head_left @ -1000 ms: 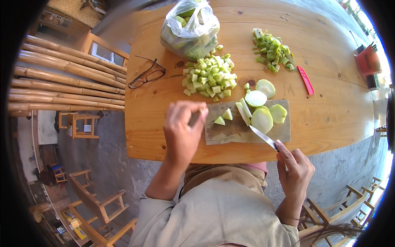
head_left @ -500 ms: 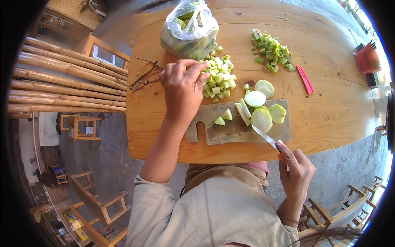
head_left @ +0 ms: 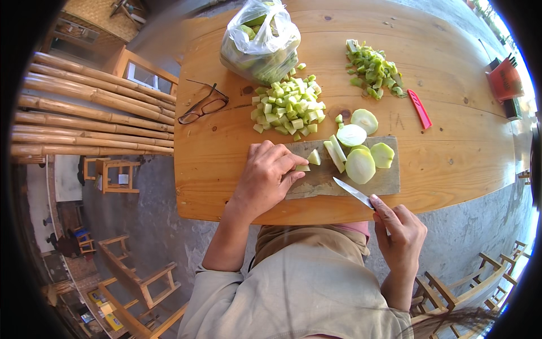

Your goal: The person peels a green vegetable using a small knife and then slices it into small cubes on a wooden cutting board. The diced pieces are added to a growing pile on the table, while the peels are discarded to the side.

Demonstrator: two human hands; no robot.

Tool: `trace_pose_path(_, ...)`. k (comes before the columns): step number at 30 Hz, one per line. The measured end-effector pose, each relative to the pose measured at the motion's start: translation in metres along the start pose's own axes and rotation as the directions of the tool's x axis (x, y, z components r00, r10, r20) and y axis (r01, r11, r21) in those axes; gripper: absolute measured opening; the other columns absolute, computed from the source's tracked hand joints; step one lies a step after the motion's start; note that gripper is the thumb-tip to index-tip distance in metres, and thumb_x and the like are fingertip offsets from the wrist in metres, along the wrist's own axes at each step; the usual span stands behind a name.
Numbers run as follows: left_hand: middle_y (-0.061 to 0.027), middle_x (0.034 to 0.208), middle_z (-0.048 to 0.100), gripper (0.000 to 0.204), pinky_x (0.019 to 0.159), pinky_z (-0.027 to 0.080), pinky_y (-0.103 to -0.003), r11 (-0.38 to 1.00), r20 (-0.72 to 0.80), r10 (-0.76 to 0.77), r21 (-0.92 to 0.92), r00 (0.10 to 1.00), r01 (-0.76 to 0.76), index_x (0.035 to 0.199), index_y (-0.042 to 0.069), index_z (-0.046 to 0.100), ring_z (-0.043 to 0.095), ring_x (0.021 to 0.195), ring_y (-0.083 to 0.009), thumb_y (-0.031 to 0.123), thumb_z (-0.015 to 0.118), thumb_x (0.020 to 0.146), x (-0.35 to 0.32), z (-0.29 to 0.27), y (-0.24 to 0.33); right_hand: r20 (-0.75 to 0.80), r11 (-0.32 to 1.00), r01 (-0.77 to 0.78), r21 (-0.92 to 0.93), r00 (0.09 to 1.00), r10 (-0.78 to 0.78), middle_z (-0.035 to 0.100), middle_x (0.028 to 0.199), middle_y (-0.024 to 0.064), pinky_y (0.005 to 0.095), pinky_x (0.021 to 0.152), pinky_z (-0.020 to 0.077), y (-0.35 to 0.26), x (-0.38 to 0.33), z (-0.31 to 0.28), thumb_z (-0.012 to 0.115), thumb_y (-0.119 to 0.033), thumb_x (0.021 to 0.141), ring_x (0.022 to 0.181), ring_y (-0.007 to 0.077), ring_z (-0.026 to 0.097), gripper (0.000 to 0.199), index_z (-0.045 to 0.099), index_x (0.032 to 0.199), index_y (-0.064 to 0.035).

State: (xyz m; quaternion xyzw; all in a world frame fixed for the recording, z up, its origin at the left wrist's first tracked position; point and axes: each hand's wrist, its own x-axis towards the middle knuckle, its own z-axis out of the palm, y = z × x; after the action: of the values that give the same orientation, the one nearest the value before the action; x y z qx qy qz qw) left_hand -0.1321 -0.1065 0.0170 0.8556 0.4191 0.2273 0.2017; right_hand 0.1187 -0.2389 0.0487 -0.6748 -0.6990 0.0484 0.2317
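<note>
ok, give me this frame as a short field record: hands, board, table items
left hand: on the cutting board, fingertips at a small cut piece
right hand: holds a knife, blade tip over the board
on board: pale green halves and slices
table: diced pile, scraps pile, plastic bag of vegetables, glasses, red sheath

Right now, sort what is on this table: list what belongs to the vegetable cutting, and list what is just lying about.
In use:
left hand on small cut pieces
right hand holding knife
cutting board
pale green slices
diced pile
trimmings pile
bag of vegetables

Lying about:
eyeglasses
red sheath
red container
</note>
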Motion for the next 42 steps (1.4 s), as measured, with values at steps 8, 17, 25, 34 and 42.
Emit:
trace_pose_path(8,0.0015,0.079,0.060,0.016,0.082,0.038,-0.034,0.997,-0.054,0.045,-0.058,0.998,-0.048,0.091,0.015,0.070,0.052,0.080,-0.0197,0.015,0.077,0.076,-0.017,0.006,0.008,0.048,0.999,-0.010,0.046,0.999,0.008,0.047,0.060,0.0041,0.0329,0.047,0.0397,-0.009,0.000,0.001,0.074,-0.003,0.073,0.050,0.0198,0.049,0.039,0.073,0.111,-0.0147)
trace_pose_path(17,0.0012,0.081,0.063,0.025,0.083,0.038,-0.035,0.990,-0.114,-0.004,-0.141,0.993,-0.012,0.099,0.015,0.068,0.053,0.078,-0.0194,0.010,0.076,0.076,-0.025,0.012,0.008,0.049,0.999,0.038,0.026,0.998,-0.039,0.045,0.061,-0.0005,0.0305,0.045,0.0393,-0.013,0.000,0.011,0.076,-0.011,0.074,0.050,0.0152,0.047,0.042,0.072,0.114,-0.0232)
trace_pose_path(25,0.0019,0.084,0.059,0.025,0.083,0.036,-0.037,0.985,-0.060,-0.031,-0.171,0.998,0.021,0.101,0.016,0.068,0.052,0.084,-0.0212,0.010,0.075,0.077,-0.023,0.012,0.007,0.053,1.000,0.018,0.025,0.998,-0.019,0.045,0.061,0.0006,0.0313,0.045,0.0394,-0.011,-0.003,0.011,0.076,-0.010,0.075,0.050,0.0162,0.048,0.043,0.071,0.116,-0.0225)
trace_pose_path(34,0.0038,0.080,0.057,0.025,0.084,0.035,-0.036,1.000,-0.071,-0.026,-0.017,0.997,0.025,0.093,0.015,0.070,0.050,0.081,-0.0188,0.018,0.082,0.071,-0.020,0.011,0.014,0.068,0.997,-0.019,0.077,0.998,0.014,0.045,0.061,0.0019,0.0321,0.045,0.0405,-0.009,-0.007,0.015,0.074,-0.006,0.076,0.049,0.0178,0.048,0.047,0.068,0.120,-0.0211)
trace_pose_path(42,0.0013,0.088,0.057,0.029,0.083,0.034,-0.039,0.985,-0.222,-0.098,0.120,0.970,0.127,0.086,0.016,0.065,0.051,0.085,-0.0206,0.028,0.083,0.068,-0.027,0.034,0.033,0.077,0.982,-0.070,0.177,0.995,0.057,0.050,0.063,0.0036,0.0337,0.046,0.0448,-0.026,-0.011,0.034,0.069,-0.003,0.080,0.050,0.0202,0.054,0.049,0.063,0.127,-0.0140)
